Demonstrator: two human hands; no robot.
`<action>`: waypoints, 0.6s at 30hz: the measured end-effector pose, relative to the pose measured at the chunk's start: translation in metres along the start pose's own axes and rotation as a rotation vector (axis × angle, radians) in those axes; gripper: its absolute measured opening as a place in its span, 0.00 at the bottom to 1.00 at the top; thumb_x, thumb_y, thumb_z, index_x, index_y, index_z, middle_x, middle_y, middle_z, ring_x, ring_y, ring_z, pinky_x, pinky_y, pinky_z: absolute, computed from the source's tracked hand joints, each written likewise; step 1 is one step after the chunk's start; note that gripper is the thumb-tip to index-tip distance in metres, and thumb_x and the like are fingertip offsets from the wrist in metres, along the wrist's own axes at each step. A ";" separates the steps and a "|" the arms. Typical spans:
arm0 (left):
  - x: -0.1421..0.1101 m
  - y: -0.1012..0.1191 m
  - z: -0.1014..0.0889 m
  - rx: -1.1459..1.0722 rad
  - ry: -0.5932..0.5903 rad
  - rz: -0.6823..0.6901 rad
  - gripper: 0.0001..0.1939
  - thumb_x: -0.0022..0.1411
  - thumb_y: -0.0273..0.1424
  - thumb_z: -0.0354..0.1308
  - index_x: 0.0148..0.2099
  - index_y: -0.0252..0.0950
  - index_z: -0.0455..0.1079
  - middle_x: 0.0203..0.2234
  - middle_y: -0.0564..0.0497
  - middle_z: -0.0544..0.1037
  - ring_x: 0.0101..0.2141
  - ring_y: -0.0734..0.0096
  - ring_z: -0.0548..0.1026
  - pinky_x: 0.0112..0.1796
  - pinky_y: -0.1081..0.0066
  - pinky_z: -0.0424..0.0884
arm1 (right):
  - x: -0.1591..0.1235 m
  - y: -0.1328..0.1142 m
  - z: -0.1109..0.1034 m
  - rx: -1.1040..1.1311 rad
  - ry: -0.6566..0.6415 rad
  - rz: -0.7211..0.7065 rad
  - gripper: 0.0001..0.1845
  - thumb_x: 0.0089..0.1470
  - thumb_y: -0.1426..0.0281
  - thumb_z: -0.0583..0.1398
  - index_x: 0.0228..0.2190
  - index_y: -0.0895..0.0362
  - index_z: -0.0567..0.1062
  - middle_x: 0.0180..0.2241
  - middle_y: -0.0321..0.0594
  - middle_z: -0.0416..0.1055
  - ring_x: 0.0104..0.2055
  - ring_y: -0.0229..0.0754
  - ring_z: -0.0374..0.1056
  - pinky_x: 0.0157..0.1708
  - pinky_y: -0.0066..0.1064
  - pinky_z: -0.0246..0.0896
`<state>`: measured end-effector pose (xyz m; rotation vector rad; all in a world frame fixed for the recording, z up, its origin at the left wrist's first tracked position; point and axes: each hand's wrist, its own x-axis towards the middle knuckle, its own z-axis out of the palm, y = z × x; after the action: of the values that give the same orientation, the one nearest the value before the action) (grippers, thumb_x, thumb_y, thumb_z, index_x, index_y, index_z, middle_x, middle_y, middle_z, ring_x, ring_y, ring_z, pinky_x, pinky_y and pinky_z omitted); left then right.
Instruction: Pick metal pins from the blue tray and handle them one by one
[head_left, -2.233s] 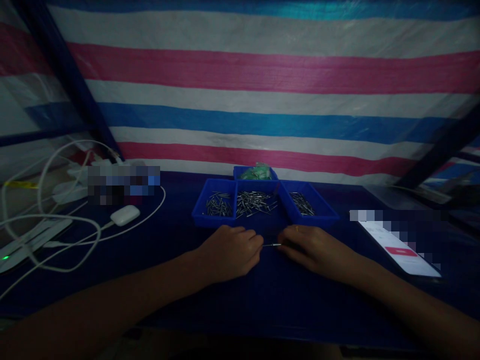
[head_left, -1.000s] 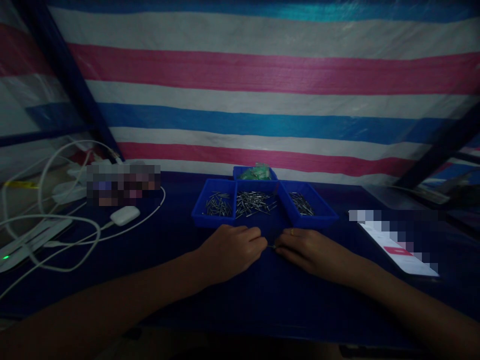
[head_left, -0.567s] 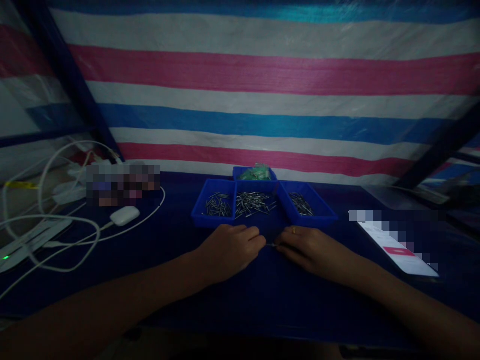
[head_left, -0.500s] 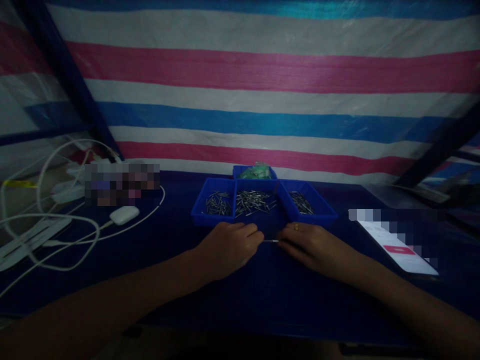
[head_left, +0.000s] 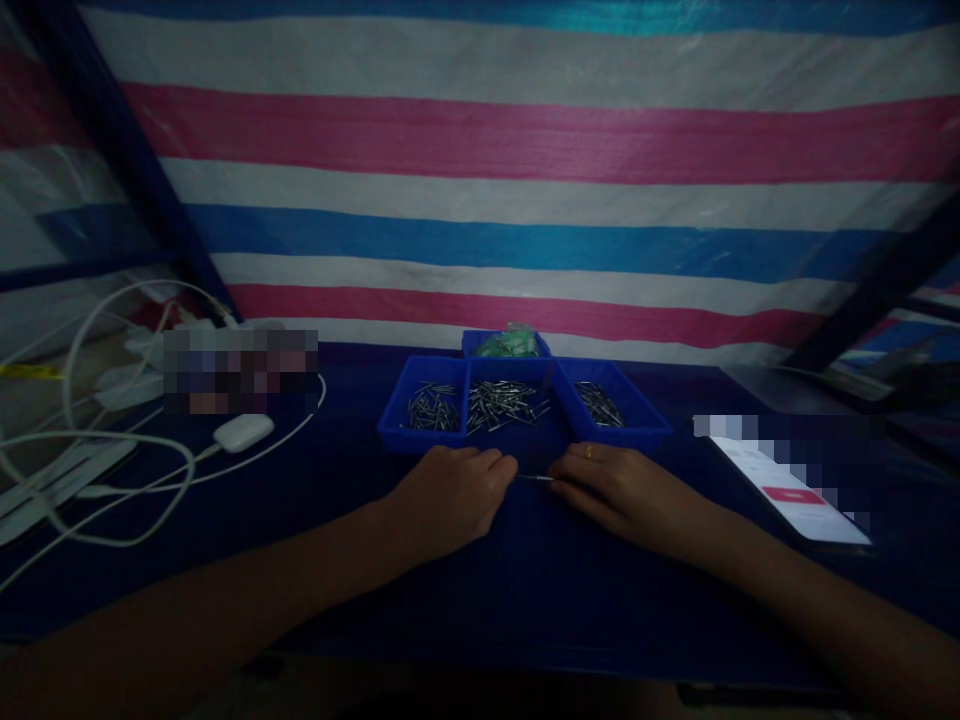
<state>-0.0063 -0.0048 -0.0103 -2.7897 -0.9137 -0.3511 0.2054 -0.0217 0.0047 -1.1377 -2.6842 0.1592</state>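
Note:
A thin metal rod (head_left: 534,477) spans the small gap between my two hands, low over the blue table. My left hand (head_left: 461,500) is closed, with the rod's left end at its fingertips. From the other side, my right hand (head_left: 619,487), with a ring on one finger, pinches the right end. Just beyond them, similar metal rods (head_left: 504,400) lie in a loose pile. A blue left tray (head_left: 421,440) and a blue right tray (head_left: 637,433) flank this pile, each with more rods inside. The fingertips are partly hidden and dim.
Behind the pile stands another blue tray (head_left: 471,345) with green plastic packaging (head_left: 511,342). A lit phone (head_left: 795,495) lies at the right. White cables (head_left: 187,465) and a white earphone case (head_left: 244,432) occupy the left. A striped plastic sheet (head_left: 510,140) hangs behind the table.
My left hand has drawn slightly left, so the gap between the hands is a little wider and more of the rod shows. The whole view has shifted slightly.

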 end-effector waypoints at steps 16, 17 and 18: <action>0.003 0.002 -0.003 -0.030 -0.005 -0.119 0.11 0.64 0.33 0.39 0.34 0.36 0.61 0.23 0.54 0.72 0.24 0.71 0.72 0.21 0.73 0.61 | -0.001 0.000 0.000 -0.036 -0.003 0.004 0.13 0.58 0.67 0.47 0.34 0.58 0.69 0.29 0.39 0.67 0.29 0.37 0.64 0.30 0.29 0.59; 0.003 0.002 -0.004 -0.035 -0.008 -0.143 0.12 0.64 0.35 0.39 0.35 0.36 0.61 0.23 0.54 0.73 0.24 0.70 0.72 0.21 0.73 0.62 | -0.001 0.001 -0.002 -0.054 0.010 -0.002 0.13 0.58 0.68 0.46 0.34 0.58 0.69 0.28 0.39 0.67 0.29 0.37 0.64 0.30 0.29 0.59; 0.003 0.003 -0.004 -0.038 -0.011 -0.161 0.13 0.64 0.37 0.39 0.37 0.36 0.60 0.23 0.53 0.73 0.23 0.70 0.72 0.21 0.73 0.62 | -0.002 0.002 -0.004 -0.080 0.026 -0.001 0.13 0.58 0.68 0.46 0.34 0.58 0.69 0.28 0.39 0.68 0.29 0.37 0.64 0.30 0.29 0.58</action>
<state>-0.0029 -0.0064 -0.0059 -2.7608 -1.1501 -0.3807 0.2092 -0.0212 0.0083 -1.1525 -2.6901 0.0363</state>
